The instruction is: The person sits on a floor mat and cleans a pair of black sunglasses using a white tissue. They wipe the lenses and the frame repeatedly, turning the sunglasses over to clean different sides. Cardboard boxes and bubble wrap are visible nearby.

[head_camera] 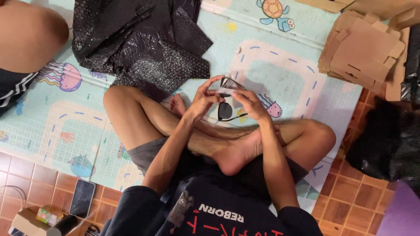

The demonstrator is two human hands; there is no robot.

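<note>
Both your hands are closed on the dark sunglasses (226,105), your left hand (204,99) pinching the frame's upper edge and your right hand (251,105) gripping its other side, just above your crossed legs (227,144) on the play mat (280,74), with black bubble wrap (144,39) beyond them.

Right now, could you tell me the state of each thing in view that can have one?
sunglasses: held up in both hands, arms unfolded
left hand: gripping the sunglasses
right hand: gripping the sunglasses
black bubble wrap: crumpled on the mat
cardboard boxes: flat, stacked
phone: screen dark
</note>
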